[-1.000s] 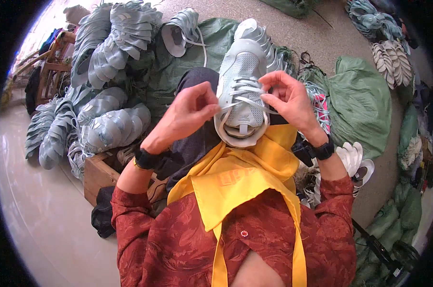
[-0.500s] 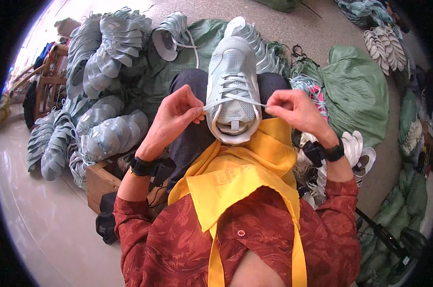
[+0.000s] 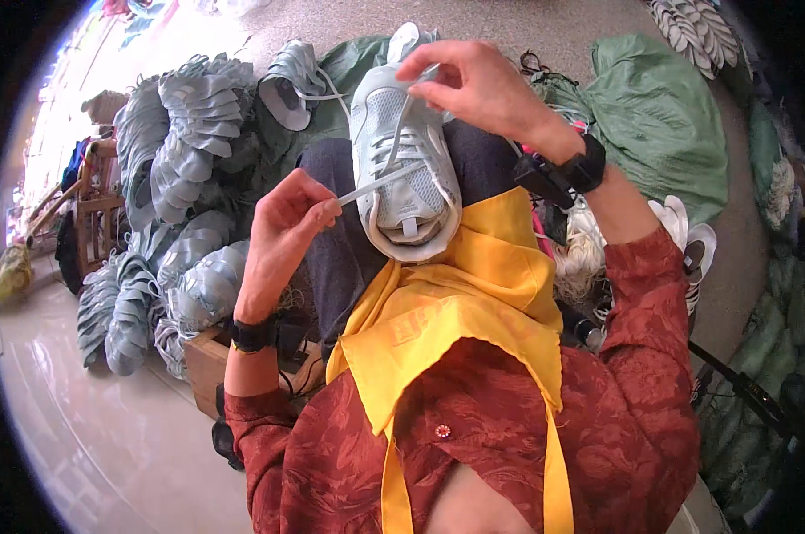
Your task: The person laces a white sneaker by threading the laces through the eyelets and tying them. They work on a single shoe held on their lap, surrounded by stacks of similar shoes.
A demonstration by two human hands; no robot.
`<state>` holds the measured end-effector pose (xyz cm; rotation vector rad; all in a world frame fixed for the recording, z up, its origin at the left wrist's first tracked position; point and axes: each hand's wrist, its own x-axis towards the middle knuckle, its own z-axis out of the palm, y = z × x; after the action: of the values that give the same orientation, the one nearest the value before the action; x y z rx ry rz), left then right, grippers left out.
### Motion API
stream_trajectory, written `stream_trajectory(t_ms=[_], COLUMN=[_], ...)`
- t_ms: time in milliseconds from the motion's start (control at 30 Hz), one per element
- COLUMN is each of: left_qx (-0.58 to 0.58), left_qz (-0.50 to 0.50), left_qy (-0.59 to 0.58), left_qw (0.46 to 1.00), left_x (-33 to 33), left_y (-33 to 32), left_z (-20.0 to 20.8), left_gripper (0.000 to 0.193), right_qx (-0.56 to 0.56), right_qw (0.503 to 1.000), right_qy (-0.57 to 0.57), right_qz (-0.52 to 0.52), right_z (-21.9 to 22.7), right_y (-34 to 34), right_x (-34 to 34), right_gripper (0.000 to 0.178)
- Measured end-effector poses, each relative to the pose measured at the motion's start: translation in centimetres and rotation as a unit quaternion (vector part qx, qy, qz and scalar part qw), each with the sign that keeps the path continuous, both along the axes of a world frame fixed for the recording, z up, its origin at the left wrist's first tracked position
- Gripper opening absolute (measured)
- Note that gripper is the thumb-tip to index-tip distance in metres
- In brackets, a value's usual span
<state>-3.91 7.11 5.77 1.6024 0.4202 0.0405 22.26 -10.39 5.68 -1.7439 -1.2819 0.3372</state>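
Observation:
Between my knees rests a pale grey-blue shoe upper (image 3: 383, 116), toe pointing away and heel opening toward me. Its shoelace (image 3: 380, 184) runs crosswise through the eyelets. My left hand (image 3: 288, 218), just left of the shoe, pinches one lace end between thumb and fingertips and draws it out taut. Above the shoe's right side, my right hand (image 3: 473, 84) is raised near the toe, pinching the other lace end, which rises from the eyelets. The fingers of that hand partly cover the toe area behind it.
Stacks of nested pale shoe uppers (image 3: 198, 133) stand at the left, with a single upper (image 3: 287, 84) nearer the middle. A green sack (image 3: 660, 133) lies at the right. Beside my left leg is a wooden box (image 3: 205, 360). A yellow apron (image 3: 473, 294) covers my lap.
My right hand has moved up and left, lifting its lace end toward the toe. My left hand has shifted left and slightly down with its end. The laces no longer cross between both hands.

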Motion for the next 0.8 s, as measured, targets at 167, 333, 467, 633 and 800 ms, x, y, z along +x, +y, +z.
stream_trajectory(t_ms=[167,333,467,633,800], left_qx=[-0.017,-0.031,-0.044,-0.067,-0.099], left_qz=[-0.006,-0.019,-0.016,-0.011,-0.023], left_qy=[-0.019,-0.014,-0.009,-0.018,-0.038], left_qw=[1.000,0.999,0.999,0.998,0.994], left_x=[0.2,0.5,0.2,0.6,1.6], left_y=[-0.9,-1.3,-0.1,-0.8,-2.0], left_z=[2.2,2.9,1.4,-0.3,-1.4], left_gripper=[0.010,0.011,0.012,0.014,0.012], right_qx=[-0.071,-0.121,-0.107,-0.140,-0.112], right_qw=[0.963,0.954,0.962,0.943,0.939], right_qy=[0.219,0.188,0.211,0.302,0.324], right_qz=[0.138,0.202,0.134,0.002,-0.002], right_z=[0.9,1.8,1.5,1.1,-0.4], right_y=[0.7,-1.1,-5.4,-11.3,-13.0], right_x=[-3.9,-5.7,-2.5,0.4,0.2], right_gripper=[0.023,0.030,0.031,0.040,0.038])
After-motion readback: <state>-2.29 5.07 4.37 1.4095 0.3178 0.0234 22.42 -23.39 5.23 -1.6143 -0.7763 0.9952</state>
